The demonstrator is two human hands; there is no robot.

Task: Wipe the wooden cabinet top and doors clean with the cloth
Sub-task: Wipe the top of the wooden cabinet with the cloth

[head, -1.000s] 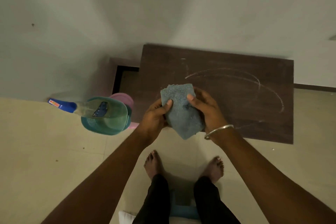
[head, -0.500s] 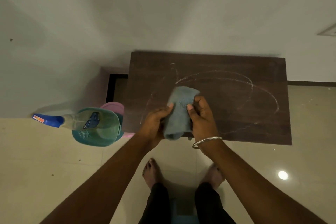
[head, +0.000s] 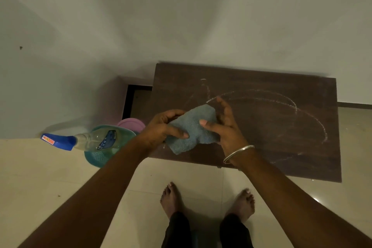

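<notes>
Since half a second ago, one cloth (head: 192,129) has been unfolded wider and turned slantwise above the near left part of one cabinet top (head: 261,110). It is pinched at its left end by the left hand (head: 161,127); the right hand (head: 223,125) has its thumb pressed on it, fingers spread straight behind. Chalky curved streaks (head: 291,104) are seen on the cabinet top. Left of the cabinet, one spray bottle (head: 80,140) is lying across one teal basket (head: 100,157), with one pink lid (head: 130,124) behind. One bangle (head: 238,153) is worn on the right wrist. Two bare feet are seen before the cabinet.
</notes>
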